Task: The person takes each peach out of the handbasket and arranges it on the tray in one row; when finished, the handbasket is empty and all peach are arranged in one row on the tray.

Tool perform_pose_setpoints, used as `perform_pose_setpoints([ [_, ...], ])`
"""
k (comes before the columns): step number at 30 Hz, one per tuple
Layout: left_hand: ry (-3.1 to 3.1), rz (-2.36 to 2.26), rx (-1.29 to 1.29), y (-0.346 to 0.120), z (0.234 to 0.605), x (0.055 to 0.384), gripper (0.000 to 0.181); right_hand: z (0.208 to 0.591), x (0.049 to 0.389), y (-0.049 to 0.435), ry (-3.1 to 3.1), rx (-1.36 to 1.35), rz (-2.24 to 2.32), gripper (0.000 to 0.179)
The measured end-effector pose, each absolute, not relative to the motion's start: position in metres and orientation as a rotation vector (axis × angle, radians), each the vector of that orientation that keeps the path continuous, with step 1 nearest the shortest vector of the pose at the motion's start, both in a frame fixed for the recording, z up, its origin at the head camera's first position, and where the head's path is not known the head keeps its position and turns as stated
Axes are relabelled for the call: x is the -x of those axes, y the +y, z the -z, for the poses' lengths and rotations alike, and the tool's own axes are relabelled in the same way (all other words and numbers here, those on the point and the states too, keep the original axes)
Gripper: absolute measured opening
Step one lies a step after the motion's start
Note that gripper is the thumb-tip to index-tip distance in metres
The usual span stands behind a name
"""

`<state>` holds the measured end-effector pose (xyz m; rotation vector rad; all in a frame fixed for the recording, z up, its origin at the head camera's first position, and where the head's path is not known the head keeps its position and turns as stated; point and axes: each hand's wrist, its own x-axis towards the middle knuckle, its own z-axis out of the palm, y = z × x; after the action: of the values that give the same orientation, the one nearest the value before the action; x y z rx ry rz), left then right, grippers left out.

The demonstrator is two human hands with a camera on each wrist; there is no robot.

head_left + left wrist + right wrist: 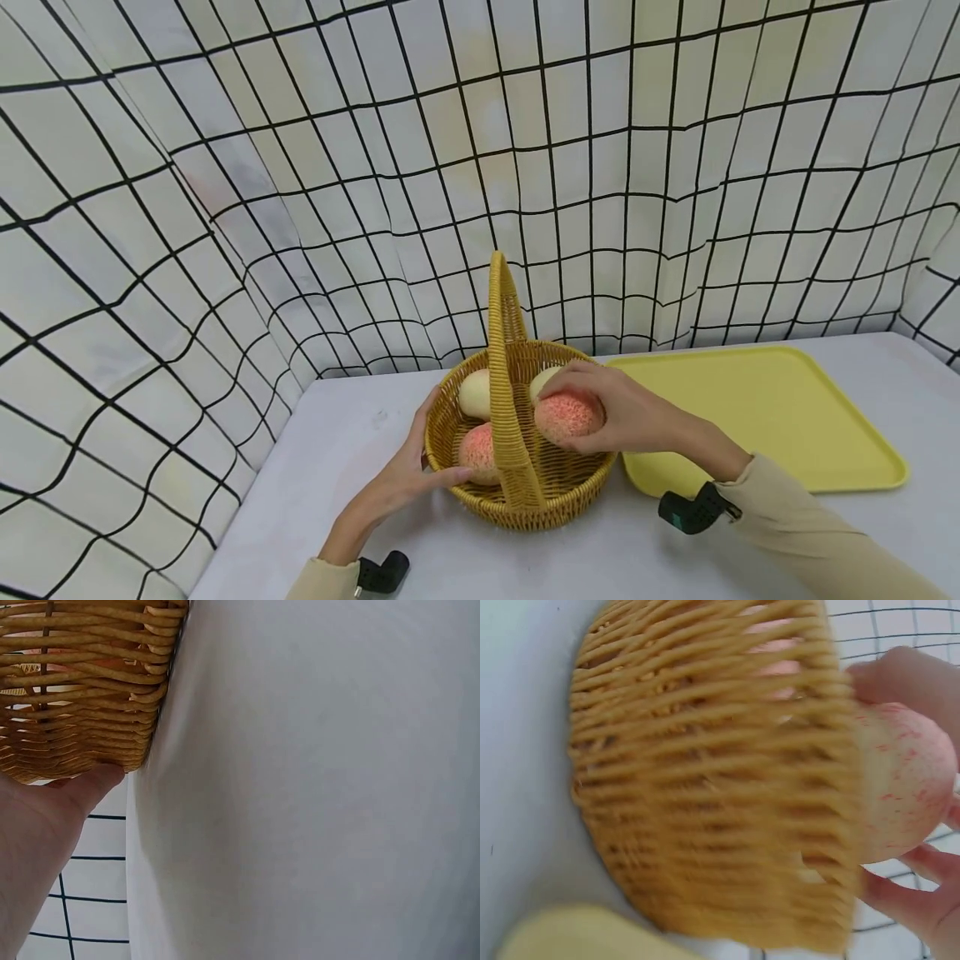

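Observation:
A wicker basket with a tall arched handle stands on the table. My left hand grips its left side, thumb over the rim; the left wrist view shows fingers of that hand against the weave. In my right hand is a pink-speckled peach, held over the basket's right half. The right wrist view shows this peach at the rim, thumb and fingers around it. Inside the basket lie another pink peach, a pale peach left of the handle and a pale one partly hidden by my right hand.
A yellow tray lies to the right of the basket, its left edge close to the wicker. White cloth covers the table. White walls with a black grid rise behind and at the sides.

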<state>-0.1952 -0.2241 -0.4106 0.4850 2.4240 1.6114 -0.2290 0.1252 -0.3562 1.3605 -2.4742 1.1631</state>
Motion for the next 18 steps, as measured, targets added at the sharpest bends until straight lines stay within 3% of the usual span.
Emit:
perform_pose_setpoints([
  [9,2.424,-1.612,-0.493,-0.222,0.408,0.193,0.122,0.333,0.215,0.196,-2.346,-1.159,-1.162,0.064],
  [18,2.434,-1.601,-0.499,-0.222,0.409,0.194,0.122,0.354,0.217,0.242,-2.390,-1.043,-1.085,0.069],
])
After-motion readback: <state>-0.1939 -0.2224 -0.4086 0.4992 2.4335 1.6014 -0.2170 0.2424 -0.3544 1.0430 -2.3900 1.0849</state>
